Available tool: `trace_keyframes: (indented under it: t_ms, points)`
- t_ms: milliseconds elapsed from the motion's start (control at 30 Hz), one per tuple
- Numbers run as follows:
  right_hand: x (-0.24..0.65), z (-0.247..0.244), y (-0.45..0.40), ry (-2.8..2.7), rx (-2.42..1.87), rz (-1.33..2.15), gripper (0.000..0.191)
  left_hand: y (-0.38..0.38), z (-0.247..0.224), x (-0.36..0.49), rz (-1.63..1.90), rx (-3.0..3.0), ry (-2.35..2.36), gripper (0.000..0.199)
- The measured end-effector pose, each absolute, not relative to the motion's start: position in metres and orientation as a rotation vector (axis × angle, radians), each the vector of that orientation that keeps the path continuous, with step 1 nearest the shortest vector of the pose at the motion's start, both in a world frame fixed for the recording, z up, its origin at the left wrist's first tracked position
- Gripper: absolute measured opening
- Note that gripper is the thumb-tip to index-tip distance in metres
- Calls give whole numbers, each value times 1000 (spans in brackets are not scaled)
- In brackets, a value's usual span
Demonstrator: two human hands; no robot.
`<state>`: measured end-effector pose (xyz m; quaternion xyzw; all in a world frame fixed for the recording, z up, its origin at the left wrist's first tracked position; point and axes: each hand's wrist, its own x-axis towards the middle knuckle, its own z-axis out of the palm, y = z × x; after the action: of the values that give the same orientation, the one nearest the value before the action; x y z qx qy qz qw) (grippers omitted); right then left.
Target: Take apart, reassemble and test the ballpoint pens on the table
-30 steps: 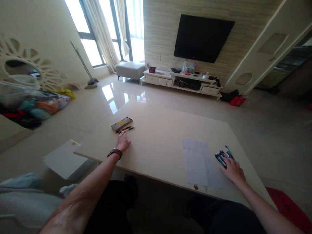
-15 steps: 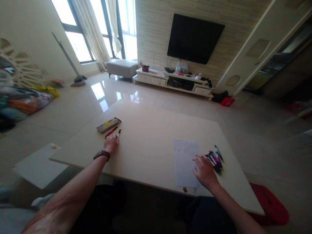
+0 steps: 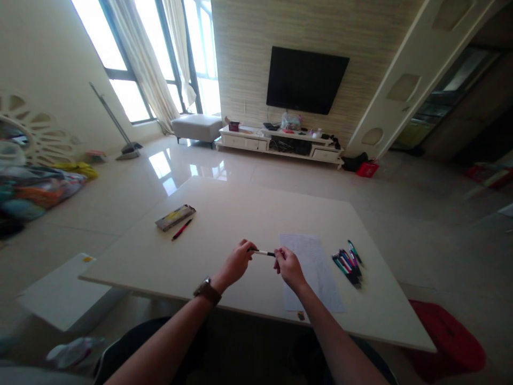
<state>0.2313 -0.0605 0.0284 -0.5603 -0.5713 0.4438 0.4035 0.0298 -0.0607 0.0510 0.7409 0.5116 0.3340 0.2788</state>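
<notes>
A black and white pen (image 3: 263, 252) is held level above the table between my two hands. My left hand (image 3: 239, 261) is closed on its left end, and my right hand (image 3: 287, 265) pinches its dark right end. Beneath and beside my right hand lies a sheet of paper (image 3: 315, 278) with lines of writing or print near its top. To the right of the sheet sits a bunch of several coloured pens (image 3: 348, 267), with a green pen (image 3: 355, 251) lying just beyond them. A red pen (image 3: 182, 229) rests at the left, near a long flat box (image 3: 175, 217).
The pale table (image 3: 248, 214) has its near edge close to my legs. A red stool (image 3: 444, 337) stands by its right corner, and a white low surface (image 3: 64, 291) is at the left. Farther off are a TV cabinet (image 3: 244, 141) and a grey bench (image 3: 197, 128).
My left hand has brought the black and white pen from beside the box to the table's middle. My right hand has moved left from near the pen bunch and taken the pen's other end.
</notes>
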Motion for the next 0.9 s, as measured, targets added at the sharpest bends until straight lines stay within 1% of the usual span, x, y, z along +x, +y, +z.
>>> trace_keyframes:
  t_ms: [133,233,267,367,433,500,600,667,733,867,900]
  points:
    - [238,22,-53,-1428,-1481,1092,45,-46,43,35,741,2218,1346,16]
    - [231,21,-43,-1464,-1507,1075,50,-40,43,41,632,2404,1327,25]
    - [226,21,-40,-1483,-1512,1073,52,-39,44,42,600,2431,1312,25]
    - [211,19,-35,-1501,-1512,1080,56,-35,43,43,518,2381,1321,17]
    - [203,18,-34,-1492,-1481,1103,52,-33,42,39,472,2327,1379,16]
    - [198,18,-35,-1474,-1420,1150,43,-33,41,31,429,2294,1414,16]
    - [195,18,-36,-1462,-1325,1210,28,-36,42,20,374,2281,1347,13]
    - [194,17,-37,-1475,-1279,1204,25,-39,43,14,363,2276,1329,11]
    - [194,14,-38,-1443,-1259,1219,29,-41,45,11,368,2276,1350,10]
    - [193,3,-38,-1419,-1368,1333,48,-41,45,10,333,2275,1407,16]
    - [194,1,-38,-1450,-1380,1337,47,-41,45,10,311,2272,1419,16]
